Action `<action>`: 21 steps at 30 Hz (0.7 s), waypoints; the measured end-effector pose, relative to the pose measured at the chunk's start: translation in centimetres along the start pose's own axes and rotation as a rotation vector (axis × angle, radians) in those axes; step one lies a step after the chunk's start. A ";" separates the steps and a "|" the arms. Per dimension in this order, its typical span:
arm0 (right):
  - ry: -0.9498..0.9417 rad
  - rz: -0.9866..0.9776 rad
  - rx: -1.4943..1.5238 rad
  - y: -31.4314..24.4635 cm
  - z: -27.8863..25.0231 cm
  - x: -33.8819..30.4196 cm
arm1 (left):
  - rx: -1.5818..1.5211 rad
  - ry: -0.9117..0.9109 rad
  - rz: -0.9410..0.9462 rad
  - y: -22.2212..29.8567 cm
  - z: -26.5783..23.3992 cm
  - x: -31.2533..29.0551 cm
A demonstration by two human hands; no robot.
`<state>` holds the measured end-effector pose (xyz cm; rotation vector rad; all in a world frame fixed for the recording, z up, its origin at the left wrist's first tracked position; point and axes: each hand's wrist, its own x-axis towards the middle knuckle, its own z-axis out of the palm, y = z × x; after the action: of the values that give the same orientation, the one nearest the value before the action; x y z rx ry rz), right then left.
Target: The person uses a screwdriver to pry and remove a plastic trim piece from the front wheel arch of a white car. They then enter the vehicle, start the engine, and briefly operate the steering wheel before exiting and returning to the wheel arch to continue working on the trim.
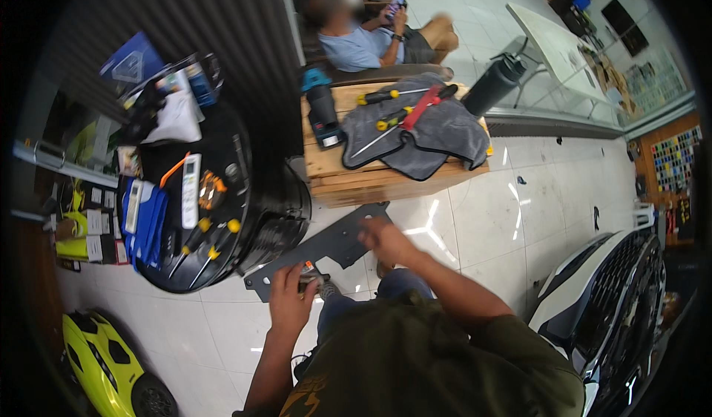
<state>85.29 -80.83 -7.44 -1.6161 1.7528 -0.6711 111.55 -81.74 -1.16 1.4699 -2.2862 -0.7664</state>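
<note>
A long dark grey flat panel [320, 248] with holes and cut-outs stretches at a slant in front of my legs. My left hand [288, 304] is at its lower left end, fingers bent around a small dark and metallic tool with an orange mark [308, 270]; its exact kind does not show. Over the panel's right part is my right hand [386, 240], its fingers curled and blurred. Whether they grip the panel or something small, I cannot make out.
Beyond the panel, a wooden crate [400, 187] bears a grey cloth [423, 139], screwdrivers [393, 94], a teal-black power tool [322, 113] and a dark bottle [495, 84]. At left, a black drum [245, 172] carries tools and a white remote [190, 191]. A seated person [363, 42] holds a phone.
</note>
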 end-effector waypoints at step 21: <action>0.013 -0.308 -0.866 14.0 -16.2 22.1 | 0.099 -0.254 -0.311 9.8 7.9 3.5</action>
<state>63.35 -102.20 -9.92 -2.4839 1.9474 -0.0076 98.65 -79.60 -1.78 1.9022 -2.3307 -0.9885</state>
